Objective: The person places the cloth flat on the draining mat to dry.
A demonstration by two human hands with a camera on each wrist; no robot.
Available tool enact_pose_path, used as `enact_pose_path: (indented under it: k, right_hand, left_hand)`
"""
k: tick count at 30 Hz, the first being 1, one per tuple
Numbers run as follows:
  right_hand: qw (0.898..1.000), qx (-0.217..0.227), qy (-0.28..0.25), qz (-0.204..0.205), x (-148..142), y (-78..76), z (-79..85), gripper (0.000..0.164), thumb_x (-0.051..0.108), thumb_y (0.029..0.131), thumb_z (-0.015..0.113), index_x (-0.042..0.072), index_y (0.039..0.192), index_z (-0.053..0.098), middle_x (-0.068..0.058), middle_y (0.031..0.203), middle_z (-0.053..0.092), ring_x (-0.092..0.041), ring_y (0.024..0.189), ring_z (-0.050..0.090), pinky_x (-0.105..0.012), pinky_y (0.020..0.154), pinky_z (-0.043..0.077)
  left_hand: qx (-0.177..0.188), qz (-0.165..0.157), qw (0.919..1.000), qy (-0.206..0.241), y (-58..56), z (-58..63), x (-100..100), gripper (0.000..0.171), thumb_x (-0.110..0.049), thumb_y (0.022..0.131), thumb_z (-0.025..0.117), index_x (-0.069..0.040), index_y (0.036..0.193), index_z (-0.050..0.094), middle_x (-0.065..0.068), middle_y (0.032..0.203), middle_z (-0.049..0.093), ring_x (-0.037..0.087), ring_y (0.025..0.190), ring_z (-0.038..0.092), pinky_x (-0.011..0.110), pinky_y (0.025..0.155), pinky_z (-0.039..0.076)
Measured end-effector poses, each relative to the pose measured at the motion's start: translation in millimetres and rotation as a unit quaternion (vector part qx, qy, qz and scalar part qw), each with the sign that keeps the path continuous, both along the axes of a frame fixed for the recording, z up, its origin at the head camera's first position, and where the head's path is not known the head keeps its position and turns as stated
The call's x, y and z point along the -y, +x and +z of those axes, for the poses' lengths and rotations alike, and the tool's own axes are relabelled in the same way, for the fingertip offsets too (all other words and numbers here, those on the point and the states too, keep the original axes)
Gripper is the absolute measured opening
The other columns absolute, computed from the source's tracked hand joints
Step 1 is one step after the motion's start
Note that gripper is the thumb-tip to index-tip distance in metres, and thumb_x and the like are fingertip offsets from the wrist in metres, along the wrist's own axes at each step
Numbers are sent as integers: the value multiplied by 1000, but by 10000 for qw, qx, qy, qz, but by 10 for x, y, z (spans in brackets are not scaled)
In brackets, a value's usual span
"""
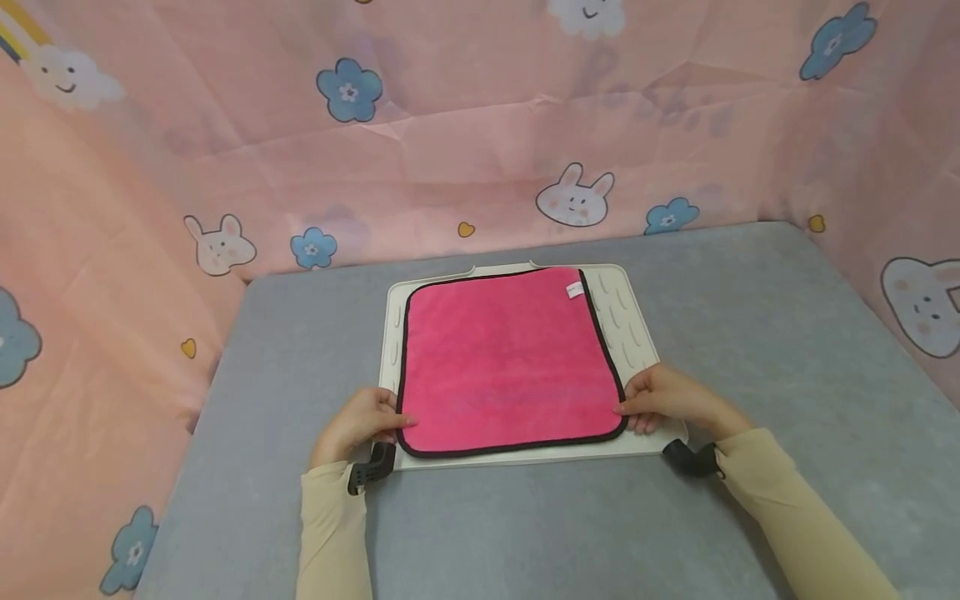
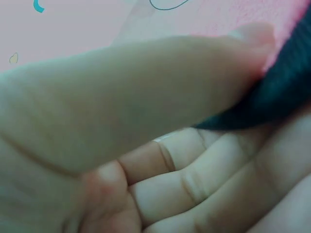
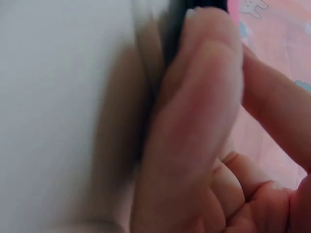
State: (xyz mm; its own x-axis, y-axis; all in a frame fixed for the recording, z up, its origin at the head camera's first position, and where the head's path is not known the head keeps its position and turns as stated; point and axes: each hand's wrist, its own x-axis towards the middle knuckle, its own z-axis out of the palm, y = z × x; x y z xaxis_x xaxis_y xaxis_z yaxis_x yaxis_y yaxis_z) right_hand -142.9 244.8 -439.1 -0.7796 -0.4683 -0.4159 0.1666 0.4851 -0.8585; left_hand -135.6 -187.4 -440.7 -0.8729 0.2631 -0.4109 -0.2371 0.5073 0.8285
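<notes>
A pink cloth (image 1: 510,358) with black edging and a small white tag near its far right corner lies spread over a pale board (image 1: 633,321). My left hand (image 1: 363,421) pinches its left edge close to the near corner, thumb on top and fingers beneath. In the left wrist view the thumb (image 2: 146,92) presses the black edging (image 2: 277,92) over the curled fingers. At the right edge, near the other front corner, my right hand (image 1: 667,396) pinches the cloth likewise. The right wrist view shows fingers (image 3: 194,121) close up against the dark edging.
The board rests on a grey table (image 1: 525,533), with raised oval ridges along its sides and a notch at its far edge. Behind and beside the table hangs a pink curtain (image 1: 450,150) printed with rabbits, flowers and clouds. A black strap mount (image 1: 372,468) sits at each wrist.
</notes>
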Motion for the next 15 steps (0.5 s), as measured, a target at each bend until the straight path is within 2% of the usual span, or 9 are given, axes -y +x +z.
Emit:
enact_pose_path:
  k: [4, 9, 12, 15]
  right_hand:
    - [10000, -9, 82, -53, 5, 30, -9, 22, 9, 86, 67, -3, 69, 58, -10, 64, 64, -12, 55, 61, -26, 52, 53]
    - [9999, -8, 102, -46, -35, 53, -14, 18, 8, 88, 63, -7, 79, 62, -8, 67, 64, -12, 58, 61, -26, 54, 53]
    - [9997, -176, 170, -31, -64, 44, 20, 19, 10, 91, 60, -8, 86, 62, -7, 71, 63, -13, 62, 61, -27, 57, 53]
    - [9968, -672, 433, -99, -102, 20, 99, 21, 13, 93, 58, -8, 93, 63, -6, 77, 62, -15, 67, 59, -28, 61, 52]
  left_hand:
    - [4, 67, 10000, -61, 8, 7, 5, 25, -3, 79, 73, -4, 67, 51, -3, 52, 48, 7, 47, 51, 19, 50, 47]
    - [-73, 157, 9998, -67, 31, 10, 20, 18, -3, 80, 72, 2, 72, 56, -1, 54, 54, 8, 50, 53, 21, 52, 49]
    - [-144, 354, 9992, -111, 43, 29, 39, 15, -6, 83, 69, 5, 79, 59, 2, 61, 59, 9, 54, 55, 23, 54, 50]
    - [-392, 627, 9969, -260, 42, 58, 67, 17, -10, 88, 64, 6, 86, 59, 7, 71, 64, 13, 62, 60, 25, 59, 51]
